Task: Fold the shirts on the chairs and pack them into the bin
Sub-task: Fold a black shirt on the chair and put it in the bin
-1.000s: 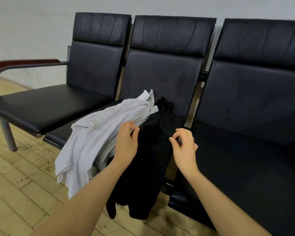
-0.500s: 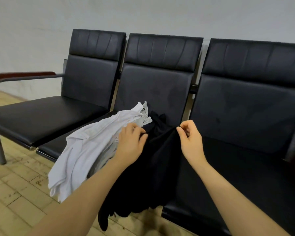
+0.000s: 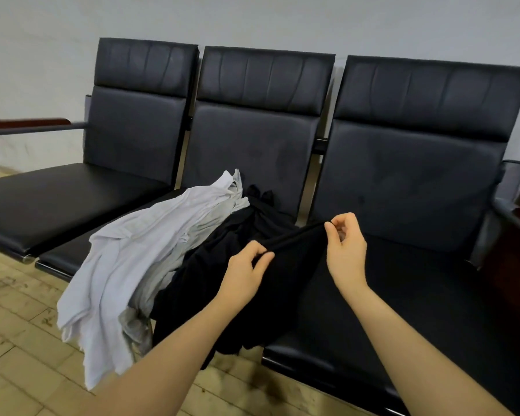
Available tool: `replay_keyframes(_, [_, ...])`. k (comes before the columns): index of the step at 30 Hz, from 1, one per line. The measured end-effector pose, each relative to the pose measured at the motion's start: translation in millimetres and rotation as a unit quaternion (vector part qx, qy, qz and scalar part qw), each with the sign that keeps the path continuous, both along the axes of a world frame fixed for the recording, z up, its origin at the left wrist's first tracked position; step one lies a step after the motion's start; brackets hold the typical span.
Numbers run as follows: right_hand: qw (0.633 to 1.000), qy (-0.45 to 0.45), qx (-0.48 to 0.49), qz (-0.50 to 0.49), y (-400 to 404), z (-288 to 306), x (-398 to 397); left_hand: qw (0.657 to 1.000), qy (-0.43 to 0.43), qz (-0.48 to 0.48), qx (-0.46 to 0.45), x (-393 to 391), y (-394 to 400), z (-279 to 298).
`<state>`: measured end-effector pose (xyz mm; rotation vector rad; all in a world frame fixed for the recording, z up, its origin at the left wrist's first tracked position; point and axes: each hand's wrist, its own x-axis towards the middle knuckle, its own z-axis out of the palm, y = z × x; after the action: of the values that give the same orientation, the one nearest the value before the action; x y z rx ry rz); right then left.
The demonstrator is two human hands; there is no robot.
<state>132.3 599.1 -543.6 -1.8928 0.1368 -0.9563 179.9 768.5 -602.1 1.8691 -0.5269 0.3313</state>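
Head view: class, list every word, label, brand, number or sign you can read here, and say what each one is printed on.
None: no readable text shows on the black shirt, the white shirts, the chairs, the wall or the floor.

Three chairs (image 3: 252, 139); three shirts (image 3: 150, 253)

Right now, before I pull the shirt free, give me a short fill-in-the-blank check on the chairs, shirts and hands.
1. Both hands pinch one edge of the ____ shirt.
2. The white shirt lies to the ____ of the black one and hangs over the seat's front edge.
3. The row holds ____ black chairs.
4. The left hand and right hand each have a grip on the same ____, stretched between them.

Missing words: black; left; three; edge
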Motion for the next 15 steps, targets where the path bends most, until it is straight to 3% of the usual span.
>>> replay_keyframes(5, [0.998,-0.049,0.019,-0.04,-24,29,-11,0.997,-0.038,0.009,-0.06,-3,-23,57])
replay_keyframes(15, [0.979,-0.166,0.02,-0.117,-99,92,-66,0.967,-0.254,0.006,-0.016,-23,-106,149])
